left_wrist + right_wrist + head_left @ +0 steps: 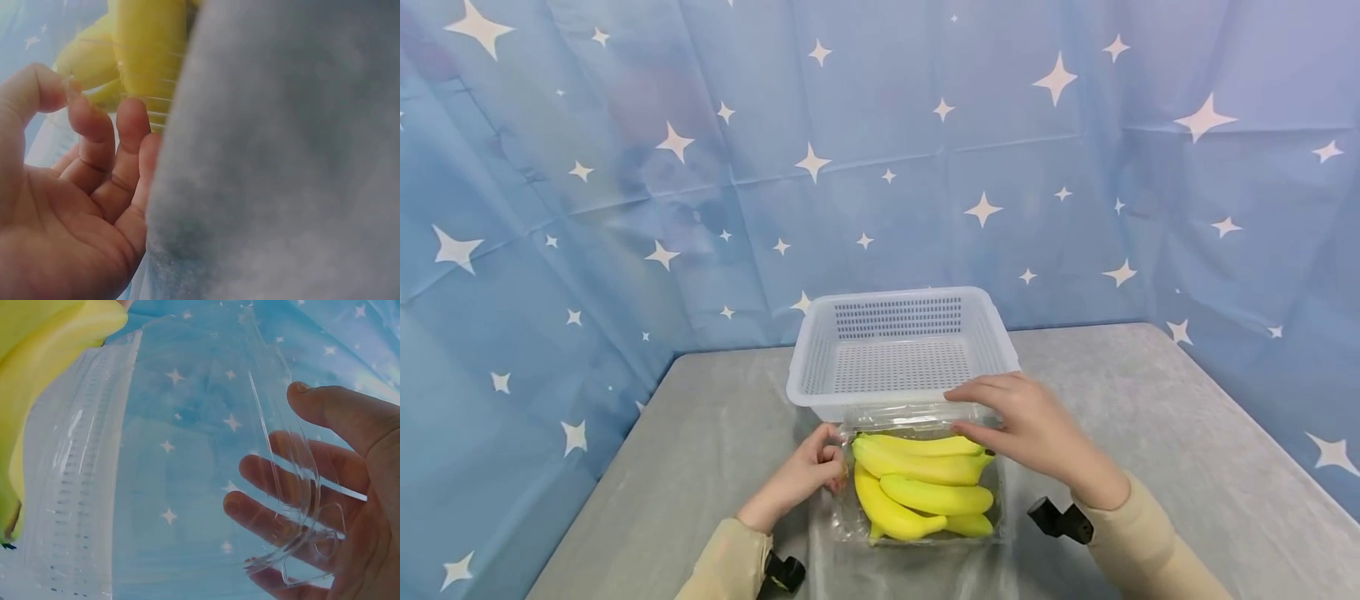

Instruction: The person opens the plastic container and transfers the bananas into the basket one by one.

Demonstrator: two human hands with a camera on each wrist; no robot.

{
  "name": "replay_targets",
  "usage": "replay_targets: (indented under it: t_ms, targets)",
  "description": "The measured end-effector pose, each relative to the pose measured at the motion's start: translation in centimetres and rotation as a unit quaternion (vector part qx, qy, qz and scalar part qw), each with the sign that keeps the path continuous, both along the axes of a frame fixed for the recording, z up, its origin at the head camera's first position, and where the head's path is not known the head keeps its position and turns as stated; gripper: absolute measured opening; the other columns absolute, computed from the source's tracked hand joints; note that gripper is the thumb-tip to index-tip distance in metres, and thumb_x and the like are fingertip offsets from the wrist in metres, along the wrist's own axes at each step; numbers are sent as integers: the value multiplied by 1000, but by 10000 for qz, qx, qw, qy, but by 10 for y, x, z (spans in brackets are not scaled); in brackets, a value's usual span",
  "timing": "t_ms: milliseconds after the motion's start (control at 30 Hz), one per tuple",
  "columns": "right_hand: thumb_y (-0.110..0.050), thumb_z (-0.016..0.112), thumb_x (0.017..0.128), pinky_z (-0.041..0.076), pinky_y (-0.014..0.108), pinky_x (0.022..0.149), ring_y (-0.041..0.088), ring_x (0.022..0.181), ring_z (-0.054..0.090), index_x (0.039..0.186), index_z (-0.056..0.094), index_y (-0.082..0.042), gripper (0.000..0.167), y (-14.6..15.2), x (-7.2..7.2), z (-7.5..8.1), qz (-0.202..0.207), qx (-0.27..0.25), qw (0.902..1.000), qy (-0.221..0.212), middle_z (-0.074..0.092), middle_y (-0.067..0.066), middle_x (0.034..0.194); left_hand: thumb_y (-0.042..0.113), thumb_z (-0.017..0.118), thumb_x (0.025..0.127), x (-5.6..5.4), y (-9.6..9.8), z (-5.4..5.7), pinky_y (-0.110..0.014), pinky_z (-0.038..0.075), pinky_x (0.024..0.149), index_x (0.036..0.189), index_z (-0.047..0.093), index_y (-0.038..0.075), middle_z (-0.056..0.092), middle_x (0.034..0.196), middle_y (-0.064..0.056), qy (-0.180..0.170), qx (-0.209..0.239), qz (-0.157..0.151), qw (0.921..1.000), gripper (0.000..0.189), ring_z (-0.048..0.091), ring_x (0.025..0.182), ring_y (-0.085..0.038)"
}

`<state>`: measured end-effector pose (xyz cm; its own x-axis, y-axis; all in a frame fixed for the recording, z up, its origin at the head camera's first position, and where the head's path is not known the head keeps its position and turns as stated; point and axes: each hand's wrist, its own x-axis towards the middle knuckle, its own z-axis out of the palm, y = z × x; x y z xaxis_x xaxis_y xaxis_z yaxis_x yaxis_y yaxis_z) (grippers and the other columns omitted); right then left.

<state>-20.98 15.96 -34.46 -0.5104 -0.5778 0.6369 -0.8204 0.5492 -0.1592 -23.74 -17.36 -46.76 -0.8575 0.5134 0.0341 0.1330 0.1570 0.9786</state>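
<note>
A clear plastic clamshell box (848, 523) holds several yellow bananas (925, 496) close to the front of the table. Its transparent lid (895, 415) stands raised at the back. My left hand (808, 475) is at the box's left side; in the left wrist view the thumb and index finger (90, 122) pinch its clear edge, the other fingers loosely bent. At the lid's right end is my right hand (1030, 425). The right wrist view shows its spread fingers (269, 519) behind the clear lid, with the thumb (331, 406) apart on the near side.
A white perforated plastic basket (805, 367) stands right behind the box. The grey cloth-covered table (1105, 392) meets a blue star-patterned curtain (880, 200) at the back and sides. Dark wrist mounts (1060, 521) sit at both sleeves.
</note>
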Motion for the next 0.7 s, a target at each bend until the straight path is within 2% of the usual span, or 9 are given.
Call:
replay_targets:
  t_ms: [233, 367, 533, 700]
  targets:
    - [-22, 80, 80, 51, 42, 80, 14, 95, 65, 110, 72, -13, 32, 5, 1, 2, -105, -59, 9999, -93, 70, -7, 106, -3, 53, 87, 2, 1, 4, -28, 50, 56, 119, 39, 0, 50, 68, -3, -44, -194, 39, 9998, 35, 56, 59, -16]
    - [-21, 79, 81, 51, 43, 81, 14, 95, 65, 110, 72, -13, 31, 6, 1, 2, -150, -37, 9998, -154, 70, -7, 106, -4, 52, 86, 5, 1, 6, -28, 49, 54, 120, 39, 0, 51, 68, -5, -61, -163, 10, 9998, 36, 57, 58, -17]
    - [-19, 78, 81, 52, 40, 76, 14, 89, 65, 110, 72, -13, 30, 7, 0, 3, -130, -76, 9998, -117, 70, -6, 105, -4, 52, 86, 4, 1, 6, -27, 46, 51, 118, 39, -1, 53, 68, -6, 29, -195, -56, 9998, 35, 56, 56, -16]
    - [-18, 78, 81, 51, 33, 69, 9, 83, 64, 110, 72, -14, 30, 9, 0, 3, -88, -168, 9994, -278, 70, -5, 104, -2, 52, 86, 3, 0, 5, -26, 45, 49, 117, 39, 1, 54, 68, -5, 57, -350, -155, 9992, 34, 53, 53, -15]
